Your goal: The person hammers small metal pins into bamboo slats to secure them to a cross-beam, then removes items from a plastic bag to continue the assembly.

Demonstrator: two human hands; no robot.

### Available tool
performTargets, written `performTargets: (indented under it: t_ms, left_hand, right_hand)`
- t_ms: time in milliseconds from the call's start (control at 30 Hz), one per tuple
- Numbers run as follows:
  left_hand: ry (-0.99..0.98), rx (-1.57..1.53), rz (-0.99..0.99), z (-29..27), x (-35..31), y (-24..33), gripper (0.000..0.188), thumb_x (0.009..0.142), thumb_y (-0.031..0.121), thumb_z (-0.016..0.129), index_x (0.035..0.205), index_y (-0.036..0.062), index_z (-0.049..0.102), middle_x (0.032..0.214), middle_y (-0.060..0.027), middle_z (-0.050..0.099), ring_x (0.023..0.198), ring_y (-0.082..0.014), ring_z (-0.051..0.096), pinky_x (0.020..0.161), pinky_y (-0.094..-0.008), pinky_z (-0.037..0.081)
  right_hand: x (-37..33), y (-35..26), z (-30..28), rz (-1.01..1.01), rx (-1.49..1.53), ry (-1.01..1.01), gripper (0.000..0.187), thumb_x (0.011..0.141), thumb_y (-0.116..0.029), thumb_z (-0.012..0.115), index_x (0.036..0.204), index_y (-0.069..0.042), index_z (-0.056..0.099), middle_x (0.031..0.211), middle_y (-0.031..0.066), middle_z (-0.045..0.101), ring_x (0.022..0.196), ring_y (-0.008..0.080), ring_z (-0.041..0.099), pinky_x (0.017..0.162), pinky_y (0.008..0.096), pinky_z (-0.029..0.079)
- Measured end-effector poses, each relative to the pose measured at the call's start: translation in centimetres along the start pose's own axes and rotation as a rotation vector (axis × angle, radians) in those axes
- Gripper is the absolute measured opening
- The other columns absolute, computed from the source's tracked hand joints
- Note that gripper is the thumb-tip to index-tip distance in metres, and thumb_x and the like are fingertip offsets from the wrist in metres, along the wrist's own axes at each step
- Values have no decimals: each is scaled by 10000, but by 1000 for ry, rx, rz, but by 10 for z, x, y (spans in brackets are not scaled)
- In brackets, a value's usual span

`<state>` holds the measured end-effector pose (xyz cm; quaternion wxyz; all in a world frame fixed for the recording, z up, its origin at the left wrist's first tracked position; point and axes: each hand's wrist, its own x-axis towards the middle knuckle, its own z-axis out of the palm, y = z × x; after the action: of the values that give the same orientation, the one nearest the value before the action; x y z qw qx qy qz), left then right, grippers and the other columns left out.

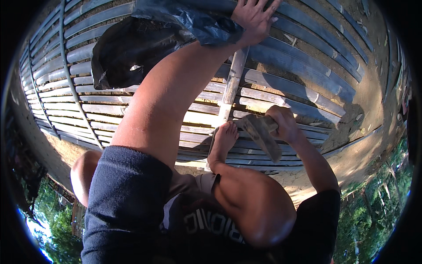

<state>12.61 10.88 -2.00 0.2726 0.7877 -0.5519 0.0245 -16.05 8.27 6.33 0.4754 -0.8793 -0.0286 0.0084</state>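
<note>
My left hand [255, 20] reaches to the top of the view, fingers spread, palm down over the slats near a pale pole [234, 83]. Whether it presses on anything is hard to see. Black plastic sheeting [206, 22] lies against that wrist. In my right hand [283, 123] is a hammer-like tool [263, 136] with a heavy dark head and a short wooden handle. Its head hangs over the slats, just right of my bare foot [225, 138]. My fingers wrap round the handle; the exact kind of head is unclear.
Long split-bamboo slats [299, 90] form a gapped platform, partly in sun. Thin dark cross strips [68, 70] run over them at left. More black plastic [123, 57] lies open on top. Bare earth [373, 101] borders the right side, with green plants [373, 215] beyond.
</note>
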Motion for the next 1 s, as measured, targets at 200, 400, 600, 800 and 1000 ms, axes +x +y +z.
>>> performTargets:
  t_ms: [200,400,600,800,1000]
  left_hand:
    - [11,-9,-1,3,-1,3,632,978,310,459,1528,39,303,1566,-253,275,1464,-441,206,1189,-605,133]
    - [16,-33,-15,-1,2,1,638,971,307,471,1528,44,304,1563,-250,281,1463,-441,208,1190,-605,129]
    - [22,-35,-10,4,-5,0,634,977,302,465,1527,34,300,1563,-254,277,1458,-447,216,1187,-610,130]
    - [1,-71,-9,3,2,3,633,979,301,466,1524,24,301,1561,-267,273,1454,-452,223,1183,-614,134]
    - [20,-50,-9,-3,0,3,630,983,308,457,1526,28,301,1566,-265,264,1462,-449,208,1184,-610,133]
  right_hand:
    - [-4,2,15,665,-3,-56,240,932,-186,661,1057,1,577,745,176,654,663,346,684,595,405,533]
    - [-23,-22,46,266,-273,153,303,847,-120,719,1091,-21,569,794,158,663,684,367,683,616,434,548]
    - [-21,-39,53,642,122,144,334,962,-246,606,1150,29,618,940,195,662,884,401,660,800,402,519]
    - [-13,-10,63,680,-103,9,366,838,-120,686,1135,20,526,877,221,649,828,459,634,715,463,525]
    - [-32,-25,67,506,-50,221,198,946,-206,596,1001,-16,584,755,162,593,765,338,626,636,435,492]
